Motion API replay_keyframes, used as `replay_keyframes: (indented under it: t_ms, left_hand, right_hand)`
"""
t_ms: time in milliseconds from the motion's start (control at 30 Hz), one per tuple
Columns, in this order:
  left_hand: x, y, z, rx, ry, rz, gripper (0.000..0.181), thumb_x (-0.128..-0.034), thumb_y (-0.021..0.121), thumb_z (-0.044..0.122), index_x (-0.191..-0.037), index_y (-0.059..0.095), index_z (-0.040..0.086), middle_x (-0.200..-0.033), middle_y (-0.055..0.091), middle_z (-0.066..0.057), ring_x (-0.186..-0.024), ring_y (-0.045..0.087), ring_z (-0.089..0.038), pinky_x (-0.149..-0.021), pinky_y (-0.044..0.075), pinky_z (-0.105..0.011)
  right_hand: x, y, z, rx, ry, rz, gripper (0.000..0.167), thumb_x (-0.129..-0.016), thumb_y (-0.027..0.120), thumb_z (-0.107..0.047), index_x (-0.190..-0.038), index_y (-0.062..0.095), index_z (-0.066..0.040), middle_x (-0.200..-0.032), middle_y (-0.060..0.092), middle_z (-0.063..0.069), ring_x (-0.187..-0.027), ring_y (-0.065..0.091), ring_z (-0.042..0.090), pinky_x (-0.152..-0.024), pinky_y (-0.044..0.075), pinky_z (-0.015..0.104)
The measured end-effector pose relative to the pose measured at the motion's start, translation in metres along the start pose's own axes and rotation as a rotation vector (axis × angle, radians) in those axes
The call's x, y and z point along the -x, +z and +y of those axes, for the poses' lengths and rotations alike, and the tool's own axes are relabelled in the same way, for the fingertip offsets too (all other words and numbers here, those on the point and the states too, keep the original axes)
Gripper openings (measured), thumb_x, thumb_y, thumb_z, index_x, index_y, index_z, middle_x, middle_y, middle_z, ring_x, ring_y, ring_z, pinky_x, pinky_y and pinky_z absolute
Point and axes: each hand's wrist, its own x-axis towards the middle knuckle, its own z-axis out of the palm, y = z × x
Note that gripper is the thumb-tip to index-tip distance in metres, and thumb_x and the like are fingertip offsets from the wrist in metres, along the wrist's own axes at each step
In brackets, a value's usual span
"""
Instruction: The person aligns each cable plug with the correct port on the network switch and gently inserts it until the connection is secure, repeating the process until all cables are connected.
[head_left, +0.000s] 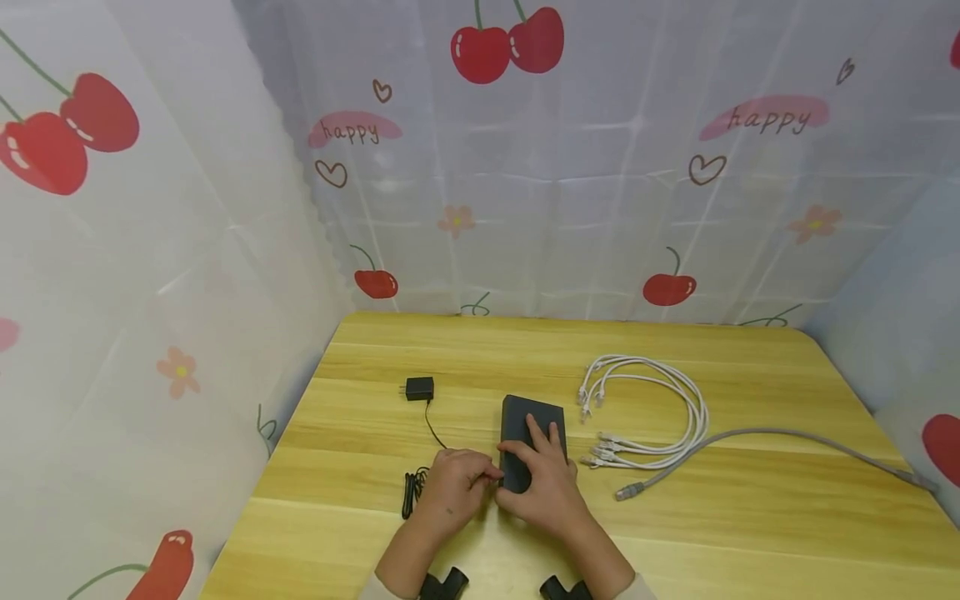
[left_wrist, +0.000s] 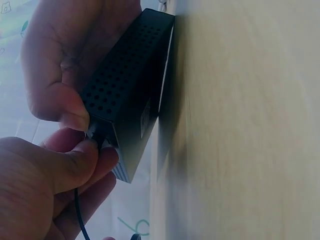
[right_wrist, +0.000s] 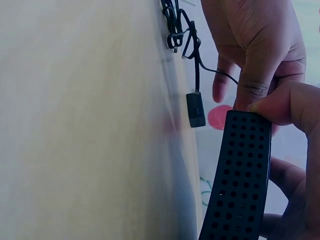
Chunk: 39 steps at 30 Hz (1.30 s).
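A black box-shaped device, its side pierced by rows of round holes, is tilted off the table in the left wrist view. My right hand grips it, thumb near the close corner and fingers spread over the top. At its left near end, my left hand pinches a small black power plug against the end face. How deep the plug sits is hidden by fingers. From it a thin cord leads to the black power adapter, with a bundled coil of cord beside my left wrist.
Several white network cables lie looped to the right of the device. A thicker grey network cable stretches to the table's right edge. Two black objects show at the bottom. A cherry-printed curtain surrounds the wooden table.
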Motion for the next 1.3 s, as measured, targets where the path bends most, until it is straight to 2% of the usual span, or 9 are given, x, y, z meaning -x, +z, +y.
replay_keyframes:
  t_ms: [133, 267, 367, 667, 800, 933, 1067, 1200, 1300]
  left_hand:
    - [0.000, 0.000, -0.002, -0.021, -0.022, -0.019, 0.014, -0.0837, 0.079, 0.011, -0.087, 0.079, 0.025, -0.090, 0.073, 0.018, -0.099, 0.067, -0.006, -0.092, 0.046, -0.045]
    - [0.002, -0.001, -0.006, -0.010, -0.070, -0.040, 0.014, -0.0838, 0.079, 0.016, -0.088, 0.078, 0.029, -0.090, 0.071, 0.023, -0.117, 0.061, -0.014, -0.098, 0.040, -0.051]
    - [0.003, -0.001, -0.009, -0.006, -0.092, -0.050, 0.013, -0.0838, 0.080, 0.018, -0.088, 0.078, 0.030, -0.091, 0.071, 0.023, -0.119, 0.059, -0.016, -0.101, 0.038, -0.054]
    - [0.005, -0.003, -0.011, -0.059, -0.185, -0.148, 0.011, -0.0886, 0.076, 0.025, -0.097, 0.075, 0.032, -0.095, 0.067, 0.021, -0.101, 0.057, -0.009, -0.098, 0.036, -0.054]
    - [0.006, -0.002, -0.013, -0.094, -0.203, -0.173, 0.011, -0.0888, 0.075, 0.025, -0.097, 0.073, 0.032, -0.092, 0.068, 0.021, -0.098, 0.057, -0.009, -0.092, 0.037, -0.051]
    - [0.006, -0.002, -0.015, -0.056, -0.236, -0.201, 0.012, -0.0895, 0.074, 0.023, -0.099, 0.074, 0.030, -0.092, 0.067, 0.019, -0.093, 0.055, -0.007, -0.089, 0.041, -0.044]
    - [0.004, -0.002, -0.018, -0.022, -0.223, -0.229, 0.012, -0.0890, 0.075, 0.020, -0.098, 0.076, 0.027, -0.091, 0.069, 0.017, -0.083, 0.057, -0.002, -0.090, 0.044, -0.041]
    - [0.003, -0.001, -0.020, -0.003, -0.194, -0.232, 0.012, -0.0874, 0.076, 0.017, -0.096, 0.076, 0.026, -0.090, 0.073, 0.016, -0.078, 0.062, 0.002, -0.098, 0.040, -0.049]
    - [0.004, -0.001, -0.019, 0.027, -0.200, -0.221, 0.015, -0.0862, 0.077, 0.016, -0.097, 0.074, 0.025, -0.089, 0.074, 0.016, -0.077, 0.064, 0.004, -0.097, 0.041, -0.048]
  right_hand:
    - [0.000, 0.000, 0.001, -0.008, -0.006, 0.000, 0.050, -0.076, 0.076, -0.040, -0.125, 0.068, -0.033, -0.162, 0.027, 0.014, -0.146, 0.013, 0.055, -0.084, 0.028, 0.086]
    - [0.000, 0.001, 0.001, -0.001, -0.011, 0.002, 0.052, -0.076, 0.077, -0.040, -0.126, 0.068, -0.032, -0.162, 0.028, 0.015, -0.146, 0.015, 0.055, -0.083, 0.030, 0.085]
    - [0.000, 0.003, 0.000, 0.021, -0.007, 0.000, 0.054, -0.076, 0.077, -0.040, -0.128, 0.067, -0.032, -0.162, 0.028, 0.015, -0.146, 0.016, 0.053, -0.084, 0.030, 0.084]
    - [0.001, 0.010, -0.006, 0.152, 0.014, -0.015, 0.056, -0.076, 0.079, -0.046, -0.128, 0.066, -0.029, -0.161, 0.032, 0.015, -0.145, 0.022, 0.051, -0.086, 0.031, 0.083]
    - [0.001, 0.009, -0.009, 0.121, 0.017, -0.033, 0.056, -0.079, 0.080, -0.043, -0.130, 0.065, -0.026, -0.161, 0.030, 0.016, -0.146, 0.022, 0.051, -0.088, 0.028, 0.084]
    - [0.002, 0.006, -0.010, 0.087, 0.026, -0.041, 0.054, -0.082, 0.079, -0.038, -0.131, 0.063, -0.025, -0.161, 0.028, 0.017, -0.146, 0.021, 0.050, -0.090, 0.027, 0.084]
    - [0.002, 0.005, -0.009, 0.063, 0.036, -0.042, 0.052, -0.083, 0.079, -0.036, -0.131, 0.063, -0.024, -0.161, 0.029, 0.017, -0.147, 0.021, 0.049, -0.092, 0.027, 0.083]
    - [0.002, 0.005, -0.009, 0.028, 0.055, -0.038, 0.050, -0.085, 0.078, -0.033, -0.131, 0.063, -0.023, -0.161, 0.028, 0.016, -0.148, 0.021, 0.047, -0.095, 0.026, 0.081]
    - [0.001, 0.005, -0.008, 0.011, 0.067, -0.038, 0.049, -0.085, 0.077, -0.031, -0.132, 0.062, -0.023, -0.162, 0.028, 0.016, -0.148, 0.020, 0.045, -0.096, 0.025, 0.081]
